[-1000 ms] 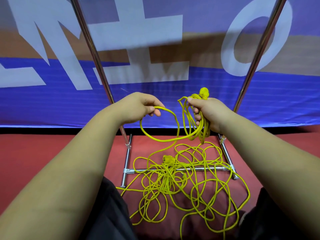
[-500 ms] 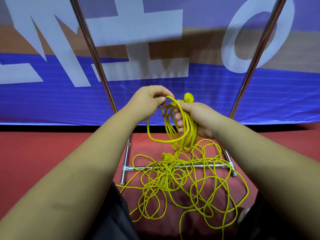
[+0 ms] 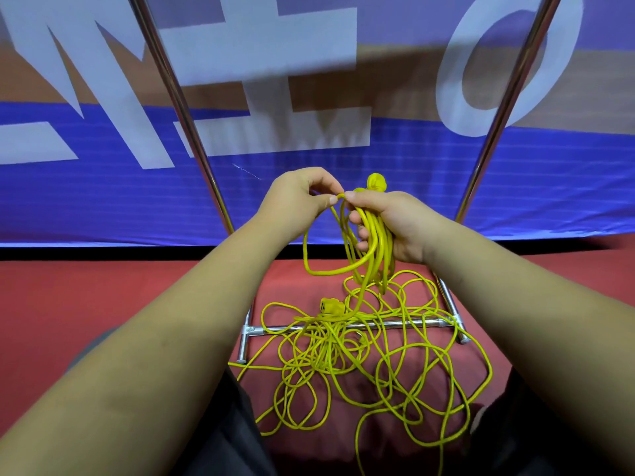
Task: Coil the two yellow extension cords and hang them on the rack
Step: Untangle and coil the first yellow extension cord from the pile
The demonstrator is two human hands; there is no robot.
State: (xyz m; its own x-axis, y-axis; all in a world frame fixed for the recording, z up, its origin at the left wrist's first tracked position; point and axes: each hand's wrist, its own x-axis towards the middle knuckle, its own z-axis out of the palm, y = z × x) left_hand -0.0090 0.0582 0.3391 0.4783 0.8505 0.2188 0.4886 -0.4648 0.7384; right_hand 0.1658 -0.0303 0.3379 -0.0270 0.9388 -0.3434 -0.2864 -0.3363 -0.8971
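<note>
**Holding yellow cord loops before the rack**

The right hand is clenched around a bundle of several hanging loops of yellow cord. One yellow plug sticks up just above its knuckles. The left hand meets the right at the fingertips and pinches one strand at the top of a wider loop between thumb and forefinger.

A strand drops from the bundle to the tangle on the red floor. One yellow socket end lies on top of it. How many cords make up the tangle cannot be told.

The tangle lies across the rack's one base crossbar. Two shiny uprights, the left upright and the right upright, rise either side of the hands. One blue banner stands behind.
</note>
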